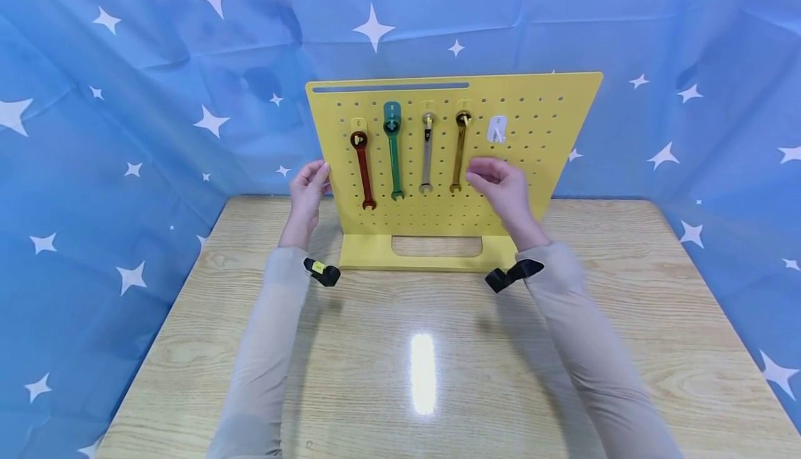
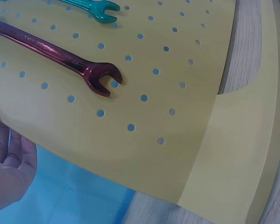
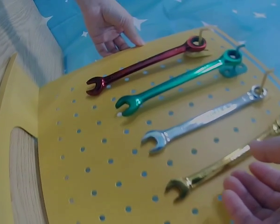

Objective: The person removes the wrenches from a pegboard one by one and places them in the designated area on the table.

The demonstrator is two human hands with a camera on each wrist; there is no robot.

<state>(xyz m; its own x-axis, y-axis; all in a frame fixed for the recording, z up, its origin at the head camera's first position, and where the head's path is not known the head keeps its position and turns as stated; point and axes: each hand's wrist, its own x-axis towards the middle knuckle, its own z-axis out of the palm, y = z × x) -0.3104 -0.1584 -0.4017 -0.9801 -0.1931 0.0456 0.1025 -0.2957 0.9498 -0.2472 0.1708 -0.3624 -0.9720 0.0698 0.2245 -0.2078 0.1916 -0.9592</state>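
Four wrenches hang on my pegboard [image 1: 532, 167]: gold wrench [image 1: 459, 153] just beside my relaxed right hand [image 1: 503, 191]; left hand [image 1: 308, 191], fingers straight, touches its edge.

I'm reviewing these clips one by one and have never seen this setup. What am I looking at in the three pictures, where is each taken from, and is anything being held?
No machine here: a person works with two bare hands. The wide picture comes from a camera on the head, looking down at a wooden table. The other two come from cameras strapped to each wrist, so they show the same scene close up and tilted.

On the table stands a yellow pegboard on its own base. Four wrenches hang from hooks on it: red wrench, green wrench, silver wrench and gold wrench. A white hook to their right is bare.

The left hand touches the board's left edge. The right hand is in front of the board, next to the gold wrench, fingers loosely curled, holding nothing.
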